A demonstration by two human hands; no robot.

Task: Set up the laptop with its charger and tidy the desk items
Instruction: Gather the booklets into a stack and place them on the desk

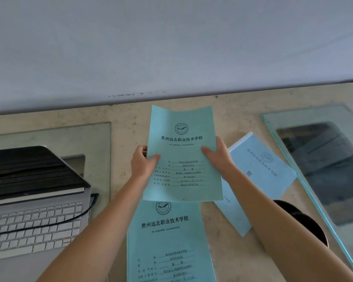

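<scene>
I hold a teal printed booklet [182,151] up over the middle of the desk. My left hand [142,164] grips its left edge and my right hand [217,157] grips its right edge, thumbs on the cover. A second teal booklet [167,241] lies flat on the desk below it. A lighter blue booklet [261,171] lies tilted to the right, partly under my right forearm. At the left sits an open silver laptop [35,226] with a white keyboard; a black cable [86,212] runs across its keys. Black notebooks [29,171] rest on the laptop's back part.
The beige stone desk [126,119] meets a pale wall at the back. A glass pane [324,159] lies at the right, another under the laptop [86,135]. A dark round object [308,220] sits beside my right forearm.
</scene>
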